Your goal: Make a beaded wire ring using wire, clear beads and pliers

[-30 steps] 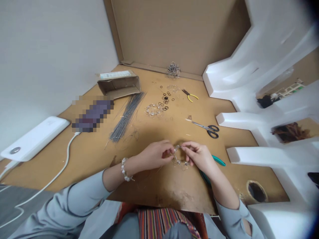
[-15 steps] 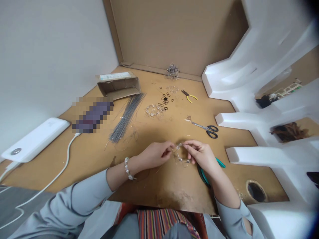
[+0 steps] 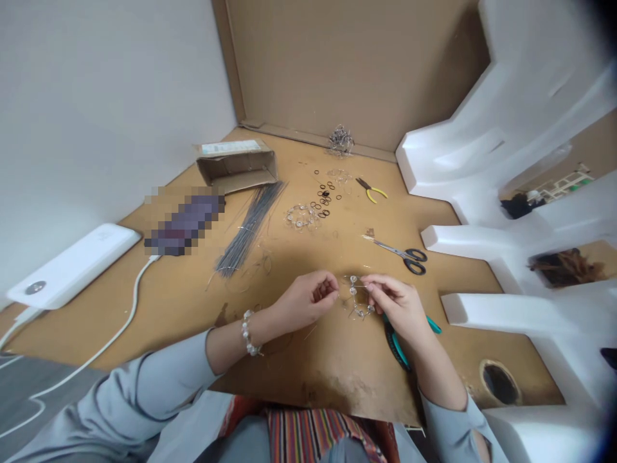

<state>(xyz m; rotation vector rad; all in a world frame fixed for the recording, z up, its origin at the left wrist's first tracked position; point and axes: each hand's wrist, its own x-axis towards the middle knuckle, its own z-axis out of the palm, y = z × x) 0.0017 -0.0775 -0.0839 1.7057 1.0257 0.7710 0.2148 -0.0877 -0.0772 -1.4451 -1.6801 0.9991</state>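
Observation:
My right hand (image 3: 394, 303) pinches a ring of clear beads on thin wire (image 3: 353, 291), which hangs down beside the fingertips above the table. Left of it, my left hand (image 3: 308, 297) is closed, with thumb and fingertips together; whatever it pinches is too fine to make out. A gap separates its fingertips from the beads. A bead bracelet (image 3: 247, 333) circles my left wrist. Teal-handled pliers (image 3: 396, 347) lie partly hidden under my right forearm.
Beyond my hands lie black-handled scissors (image 3: 402, 253), yellow-handled pliers (image 3: 371, 190), several dark rings (image 3: 324, 200) and another beaded wire ring (image 3: 301, 216). Leftward are grey wires (image 3: 245, 235), a cardboard box (image 3: 236, 170) and a white power bank (image 3: 72, 267). White foam (image 3: 463, 239) borders the right.
My hands have drawn apart: the left fingertips were at the beaded ring and are now separated from it. The ring remains in my right hand. The view has shifted slightly.

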